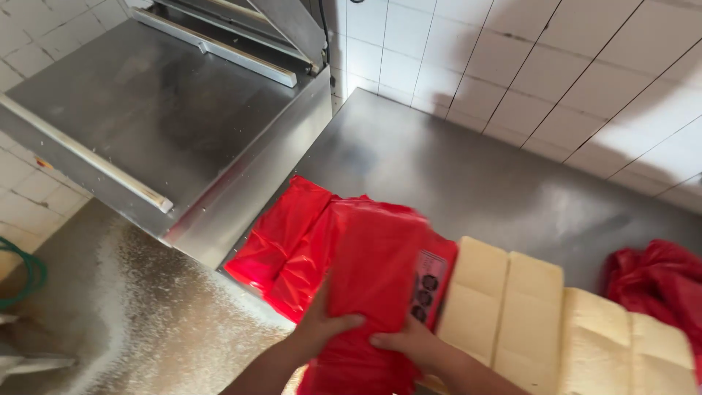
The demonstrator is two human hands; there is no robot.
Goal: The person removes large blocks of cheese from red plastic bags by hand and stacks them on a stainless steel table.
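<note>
Both hands, left hand and right hand, clamped in firm grip on red bag, held above steel surface beside pale blocks, seemingly for keeping plastic taut.

— What do the hands grip?
— A red plastic bag, glossy and creased, stretched taut around a block-shaped load, its near end pinched between left hand and right hand.
— Its position?
— Tilted, reaching up and away from both hands; loose folds trail beyond the left hand.
</note>
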